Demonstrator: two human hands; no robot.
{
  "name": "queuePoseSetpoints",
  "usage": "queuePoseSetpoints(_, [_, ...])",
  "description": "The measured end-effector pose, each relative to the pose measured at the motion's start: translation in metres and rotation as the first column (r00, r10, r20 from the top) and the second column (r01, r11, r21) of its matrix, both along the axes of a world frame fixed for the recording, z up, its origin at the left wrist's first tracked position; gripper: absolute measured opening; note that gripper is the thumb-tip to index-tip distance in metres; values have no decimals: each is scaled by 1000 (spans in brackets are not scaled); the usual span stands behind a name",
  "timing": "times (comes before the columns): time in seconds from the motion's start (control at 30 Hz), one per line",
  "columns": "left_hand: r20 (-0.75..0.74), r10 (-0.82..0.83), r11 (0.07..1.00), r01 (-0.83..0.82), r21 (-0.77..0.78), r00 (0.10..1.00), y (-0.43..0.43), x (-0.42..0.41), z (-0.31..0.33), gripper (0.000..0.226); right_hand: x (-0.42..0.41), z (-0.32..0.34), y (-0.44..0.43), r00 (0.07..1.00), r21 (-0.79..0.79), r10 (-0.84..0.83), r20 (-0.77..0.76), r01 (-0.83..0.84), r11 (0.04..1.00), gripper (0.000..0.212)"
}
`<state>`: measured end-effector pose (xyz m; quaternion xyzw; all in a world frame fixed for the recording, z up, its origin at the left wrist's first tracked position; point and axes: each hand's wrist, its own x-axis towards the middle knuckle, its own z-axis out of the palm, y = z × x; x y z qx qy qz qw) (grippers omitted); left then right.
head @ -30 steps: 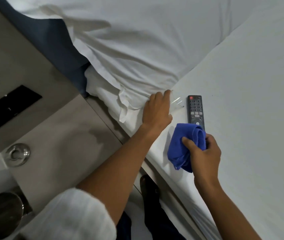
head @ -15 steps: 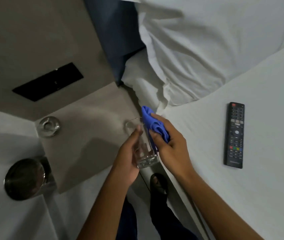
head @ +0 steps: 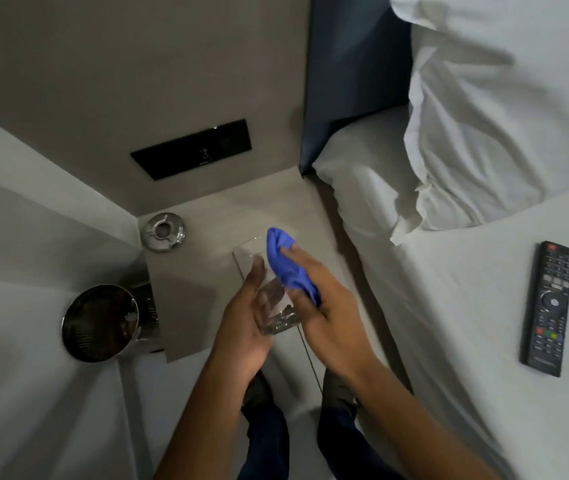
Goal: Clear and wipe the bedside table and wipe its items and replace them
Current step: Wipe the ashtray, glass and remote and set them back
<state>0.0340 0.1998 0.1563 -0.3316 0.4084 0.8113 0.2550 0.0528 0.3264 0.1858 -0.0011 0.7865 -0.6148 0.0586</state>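
A clear drinking glass (head: 271,306) is held tilted above the beige bedside table (head: 193,289). My left hand (head: 245,323) grips its lower part from the left. My right hand (head: 324,306) presses a blue cloth (head: 288,265) against the glass's right side. A round metal ashtray (head: 163,232) sits on the table's far left corner. A black remote control (head: 548,308) lies on the white bed sheet to the right.
A shiny metal waste bin (head: 101,323) stands on the floor left of the table. A black switch panel (head: 191,148) is on the wall behind. A white pillow (head: 504,109) and a blue headboard (head: 348,64) are at upper right. My feet are below.
My left hand lifted the glass from the bed by the remote and brought it over the table. The right hand brought the cloth onto the glass. The view swung left.
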Motion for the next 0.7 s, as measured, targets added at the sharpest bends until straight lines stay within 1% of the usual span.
queuePoseSetpoints(0.1, [8, 48, 999, -48, 15, 999, -21, 2, -1, 77, -24, 3, -11, 997, 13, -43, 60, 42, 999, 44])
queuePoseSetpoints(0.17, [-37, 49, 999, -48, 8, 998, -35, -3, 1, 84, -25, 3, -22, 998, 50, 0, 57, -3, 999, 44])
queuePoseSetpoints(0.23, [-93, 15, 1000, -15, -5, 996, -51, -11, 3, 88, -15, 0, -36, 999, 95, 36, 38, -39, 995, 44])
queuePoseSetpoints(0.27, [-120, -24, 999, 21, -26, 992, -58, -13, 5, 88, -9, -1, -41, 999, 106, 22, 29, -25, 994, 43])
queuePoseSetpoints(0.3, [-139, -73, 996, 64, -67, 988, -67, -16, 7, 82, -6, -2, -47, 1000, 106, -8, 26, 5, 994, 41])
queuePoseSetpoints(0.37, [-185, -207, 973, 182, -145, 961, -79, -18, 7, 60, -7, -2, -52, 995, 76, -90, 47, 86, 993, 36])
queuePoseSetpoints(0.4, [-188, -259, 958, 227, -174, 947, -81, -17, 7, 56, -11, 0, -50, 991, 51, -117, 64, 114, 992, 35])
queuePoseSetpoints(0.43, [-176, -269, 953, 235, -190, 947, -87, -16, 6, 56, -17, 0, -54, 988, 31, -127, 84, 125, 992, 35])
queuePoseSetpoints(0.47, [-162, -252, 956, 218, -198, 954, -89, -16, 5, 58, -22, 2, -56, 989, 29, -120, 90, 117, 993, 36])
queuePoseSetpoints(0.53, [-106, -148, 978, 129, -166, 983, -94, -19, 2, 60, -26, 7, -63, 997, 65, -51, 54, 47, 997, 39])
queuePoseSetpoints(0.6, [2, 47, 997, -47, -58, 999, -98, -27, -1, 59, -24, 12, -71, 1000, 112, 26, -10, -25, 993, 44])
queuePoseSetpoints(0.67, [143, 252, 962, -264, 67, 957, -97, -35, -4, 62, -15, 12, -71, 997, 178, 65, -41, -57, 982, 47])
queuePoseSetpoints(0.7, [214, 314, 931, -344, 123, 925, -96, -39, -5, 67, -9, 10, -70, 993, 247, 93, -66, -74, 966, 48])
